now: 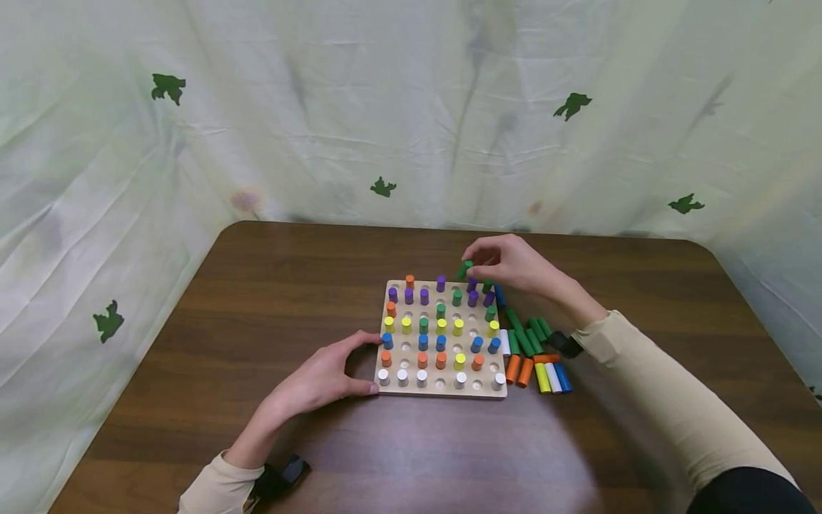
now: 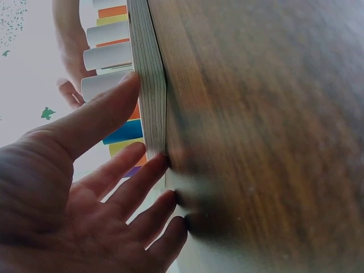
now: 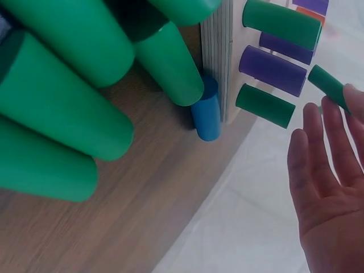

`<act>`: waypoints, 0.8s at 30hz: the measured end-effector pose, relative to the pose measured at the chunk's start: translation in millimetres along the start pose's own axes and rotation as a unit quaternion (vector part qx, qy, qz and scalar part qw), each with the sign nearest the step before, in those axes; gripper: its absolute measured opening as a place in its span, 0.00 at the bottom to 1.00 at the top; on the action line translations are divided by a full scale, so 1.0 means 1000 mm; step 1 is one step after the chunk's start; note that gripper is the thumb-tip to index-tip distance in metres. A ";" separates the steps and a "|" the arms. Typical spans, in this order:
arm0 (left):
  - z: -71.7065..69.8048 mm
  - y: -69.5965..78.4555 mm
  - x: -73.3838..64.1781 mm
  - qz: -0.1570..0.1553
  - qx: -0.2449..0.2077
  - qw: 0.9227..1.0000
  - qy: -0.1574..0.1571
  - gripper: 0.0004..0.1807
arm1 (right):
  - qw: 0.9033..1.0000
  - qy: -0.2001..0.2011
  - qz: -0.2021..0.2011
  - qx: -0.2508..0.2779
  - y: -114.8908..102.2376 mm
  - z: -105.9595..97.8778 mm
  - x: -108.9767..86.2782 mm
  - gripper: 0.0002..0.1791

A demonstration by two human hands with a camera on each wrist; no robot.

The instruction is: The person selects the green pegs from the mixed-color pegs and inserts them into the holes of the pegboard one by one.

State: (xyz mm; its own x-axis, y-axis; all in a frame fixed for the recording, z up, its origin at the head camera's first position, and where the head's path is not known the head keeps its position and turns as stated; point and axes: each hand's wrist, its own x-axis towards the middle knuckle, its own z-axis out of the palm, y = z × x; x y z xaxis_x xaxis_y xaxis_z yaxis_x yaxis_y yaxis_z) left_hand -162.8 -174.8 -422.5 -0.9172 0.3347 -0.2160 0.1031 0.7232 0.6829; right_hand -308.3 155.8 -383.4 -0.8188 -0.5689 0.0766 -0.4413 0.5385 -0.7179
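Observation:
A wooden pegboard [image 1: 439,386] lies on the table, with pegs in orange, purple, green, yellow, blue and white standing in its holes. Above its far edge, my right hand [image 1: 507,262] pinches a green peg [image 1: 465,269] between thumb and fingers. The right wrist view shows that green peg [image 3: 328,86] tilted and apart from the board. My left hand [image 1: 324,375] rests against the board's left side, thumb near the front corner. In the left wrist view, its thumb and fingertips touch the board's edge [image 2: 149,85], fingers fairly straight.
Loose pegs lie right of the board: several green pegs [image 1: 525,343], orange pegs [image 1: 519,371], a yellow peg [image 1: 542,378], white and blue ones. A blue peg [image 3: 206,116] lies by the board's far right corner. A pale curtain [image 1: 411,107] hangs behind the brown table [image 1: 289,285].

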 end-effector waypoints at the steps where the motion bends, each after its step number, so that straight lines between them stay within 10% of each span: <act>1: 0.000 0.000 0.000 -0.001 0.000 1.000 0.000 0.37 | 1.000 -0.003 -0.001 -0.003 0.000 0.000 0.001 0.09; 24: 0.000 -0.001 0.001 0.003 0.000 1.000 0.004 0.37 | 0.996 -0.079 0.001 -0.047 0.003 0.012 0.017 0.09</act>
State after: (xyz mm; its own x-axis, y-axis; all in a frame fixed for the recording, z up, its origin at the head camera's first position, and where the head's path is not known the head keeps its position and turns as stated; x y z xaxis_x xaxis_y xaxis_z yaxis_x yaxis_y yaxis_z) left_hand -163.4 -175.0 -423.1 -0.9195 0.3345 -0.2065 0.1086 0.7210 0.6843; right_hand -319.4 140.0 -393.1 -0.7555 -0.6539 -0.0401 -0.4780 0.5920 -0.6489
